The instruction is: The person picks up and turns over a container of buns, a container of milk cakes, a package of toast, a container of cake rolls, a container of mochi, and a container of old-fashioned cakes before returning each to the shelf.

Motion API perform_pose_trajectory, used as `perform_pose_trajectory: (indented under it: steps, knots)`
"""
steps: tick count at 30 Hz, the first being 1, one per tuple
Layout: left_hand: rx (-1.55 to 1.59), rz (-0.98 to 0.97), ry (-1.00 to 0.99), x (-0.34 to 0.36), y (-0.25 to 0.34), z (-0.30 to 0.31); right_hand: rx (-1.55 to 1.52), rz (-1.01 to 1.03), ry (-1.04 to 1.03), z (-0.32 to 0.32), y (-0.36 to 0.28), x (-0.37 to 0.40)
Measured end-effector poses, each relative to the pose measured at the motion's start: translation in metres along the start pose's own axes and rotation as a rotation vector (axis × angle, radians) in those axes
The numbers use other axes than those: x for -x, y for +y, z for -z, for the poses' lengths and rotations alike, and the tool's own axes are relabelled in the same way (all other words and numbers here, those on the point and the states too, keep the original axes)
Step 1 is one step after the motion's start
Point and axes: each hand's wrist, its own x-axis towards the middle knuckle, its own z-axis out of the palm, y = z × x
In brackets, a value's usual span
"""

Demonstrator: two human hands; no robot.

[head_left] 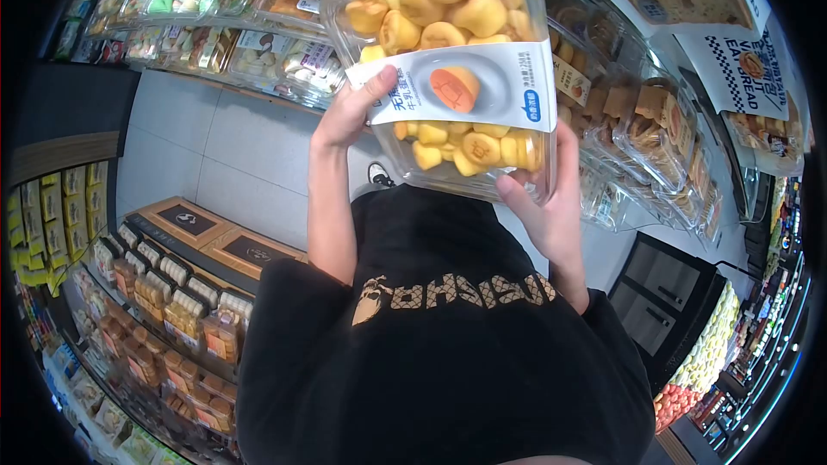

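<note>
A clear plastic box of small yellow cakes (444,13), with a white printed paper band round its middle, is held up in front of my chest, tilted slightly. My left hand (351,108) grips its left side, the thumb on the band's edge and the fingers hidden behind the box. My right hand (544,194) holds the lower right corner, thumb on the front and fingers along the side. Both hands are closed on the same box.
Packed pastries on shelves (250,43) line the far side, with more clear boxes (655,138) at the right. Jars and packs fill a shelf (172,310) at the lower left. A black cabinet (659,293) stands at the right. Grey floor tiles (250,155) show between.
</note>
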Motion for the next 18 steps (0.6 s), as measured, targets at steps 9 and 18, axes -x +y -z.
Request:
perform_pose_trajectory:
  steps: [9,18]
  knots:
    - [-0.135,0.099,0.115,0.008,0.037,-0.028,0.098,-0.185,-0.224,-0.006,0.036,0.003]
    - [0.042,0.061,0.293,0.003,0.025,-0.026,-0.269,-0.265,-0.167,-0.004,0.034,-0.001]
